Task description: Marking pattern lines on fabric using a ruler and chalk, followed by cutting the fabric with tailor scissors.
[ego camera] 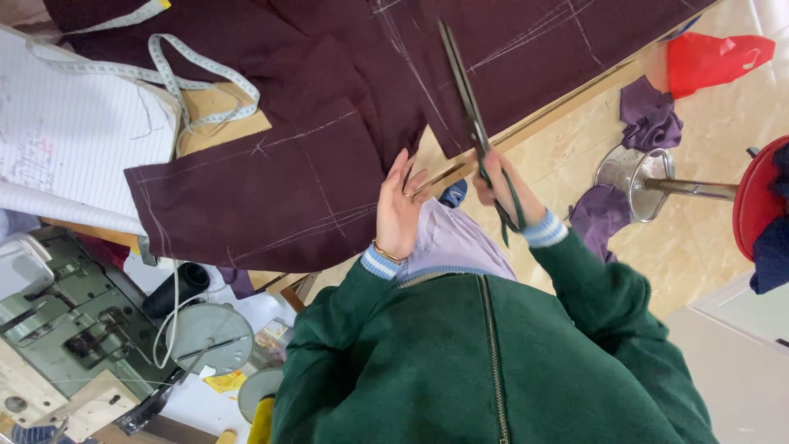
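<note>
On table edge, right hand (503, 187) gripping scissors (468, 103), maroon fabric (271, 189) under left hand (400, 210)

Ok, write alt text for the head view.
A right hand holds scissors over dark maroon cloth marked with chalk lines, the left hand at its edge. A tape measure lies across it; a sewing machine stands nearby.

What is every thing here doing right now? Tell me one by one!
Right hand: gripping the scissors.
Scissors: blades nearly closed, in the cloth.
Left hand: flat against the cloth's edge.
Dark purple cloth: spread on the table, chalk-marked, partly cut.
Measuring tape: unrolled, looped loosely.
Notebook: open.
Red stool: lying tipped over.
</note>
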